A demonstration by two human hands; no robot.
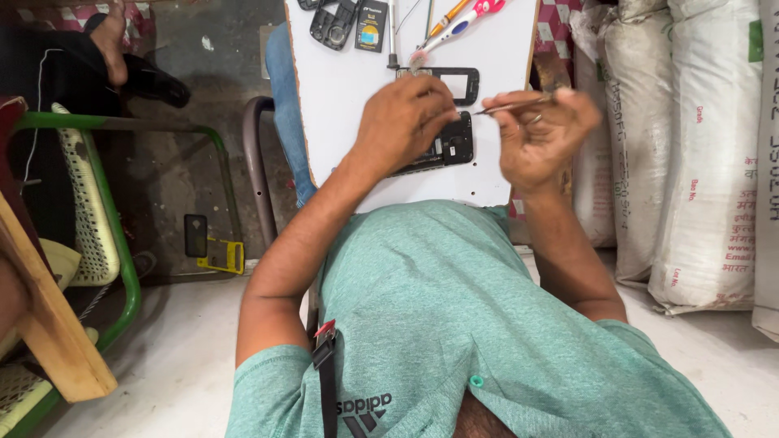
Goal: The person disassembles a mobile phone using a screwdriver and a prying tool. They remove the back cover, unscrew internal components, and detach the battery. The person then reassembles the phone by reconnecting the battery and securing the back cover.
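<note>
Roughly, as I log it from the head view:
Left hand (403, 122): I see it curled down on the opened phone body (449, 146), fingers bunched over its upper left part, pressing or pinching there; I cannot tell whether anything small is caught between the fingertips.
Right hand (540, 134): closed around thin metal tweezers (510, 106), tips pointing left toward the left hand, held just above the board.
Phone body: dark, back off, innards exposed, lying flat on the white board (341, 97) near its lower middle, partly under the left hand.
Phone frame (454, 81): black bezel with an empty window, just above the phone body, touching the left knuckles or nearly so.
Board: rests on the lap, tilted away from me.
Top edge of board: a black back cover (333, 23), a battery (372, 26), a screwdriver (392, 36), a toothbrush with a pink and white handle (454, 26).
Right side: stacked white sacks (690, 154).
Left side: green-framed chair (97, 211); a dark phone and yellow piece (213, 243) on the floor.
</note>
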